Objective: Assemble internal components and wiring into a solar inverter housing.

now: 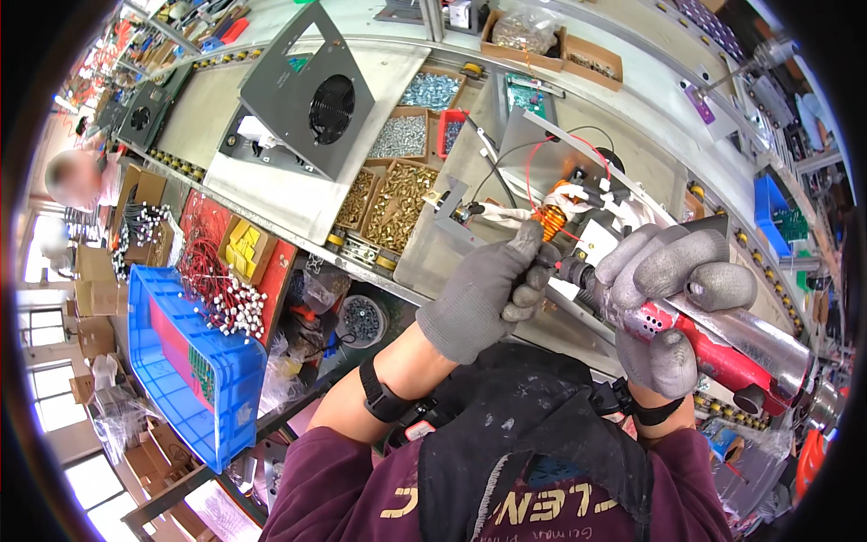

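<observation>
My right hand [673, 280], in a grey work glove, is wrapped round a red and silver power screwdriver [722, 361]. The driver's nose points left, close to the fingertips of my left hand [483, 294]. That hand, gloved too, is closed, thumb and fingers pressed together; whatever they pinch is too small or hidden to name. Just beyond the fingertips sits a copper-coloured wire coil [553, 217] with white-sleeved leads, inside an open sheet-metal case [435, 255]. Red and black wires [529, 167] loop above the coil.
Beyond the case are cardboard boxes of brass fasteners [397, 203] and silver screws [399, 135]. A grey panel with a fan [332, 108] stands tilted at the far left. A blue crate [239, 406] and bundled red wires [212, 271] lie left. A green circuit board [531, 98] sits behind.
</observation>
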Demonstrator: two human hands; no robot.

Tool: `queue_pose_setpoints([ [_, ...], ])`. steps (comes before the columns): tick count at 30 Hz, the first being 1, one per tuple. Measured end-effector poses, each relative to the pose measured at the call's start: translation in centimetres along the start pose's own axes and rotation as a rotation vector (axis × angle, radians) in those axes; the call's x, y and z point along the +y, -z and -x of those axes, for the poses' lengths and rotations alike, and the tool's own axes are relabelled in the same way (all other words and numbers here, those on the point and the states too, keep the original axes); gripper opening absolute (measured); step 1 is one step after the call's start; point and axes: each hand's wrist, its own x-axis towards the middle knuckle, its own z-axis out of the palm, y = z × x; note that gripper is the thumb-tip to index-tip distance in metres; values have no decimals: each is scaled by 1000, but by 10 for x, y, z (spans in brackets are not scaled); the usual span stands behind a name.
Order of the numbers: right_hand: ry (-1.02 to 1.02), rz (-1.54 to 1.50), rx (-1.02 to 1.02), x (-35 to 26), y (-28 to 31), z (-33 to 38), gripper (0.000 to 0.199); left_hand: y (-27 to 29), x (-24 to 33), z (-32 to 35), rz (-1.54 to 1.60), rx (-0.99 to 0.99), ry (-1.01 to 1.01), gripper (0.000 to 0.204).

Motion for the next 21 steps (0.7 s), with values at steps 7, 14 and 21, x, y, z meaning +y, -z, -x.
queue_pose_setpoints([
  [7,-27,178,-25,2,-18,0,28,10,5,1,-56,24,80,41],
  [14,15,141,-38,6,-28,-8,28,10,15,6,-55,54,34,40],
  [21,-14,205,28,16,-36,-6,27,14,18,2,51,-9,-26,41],
])
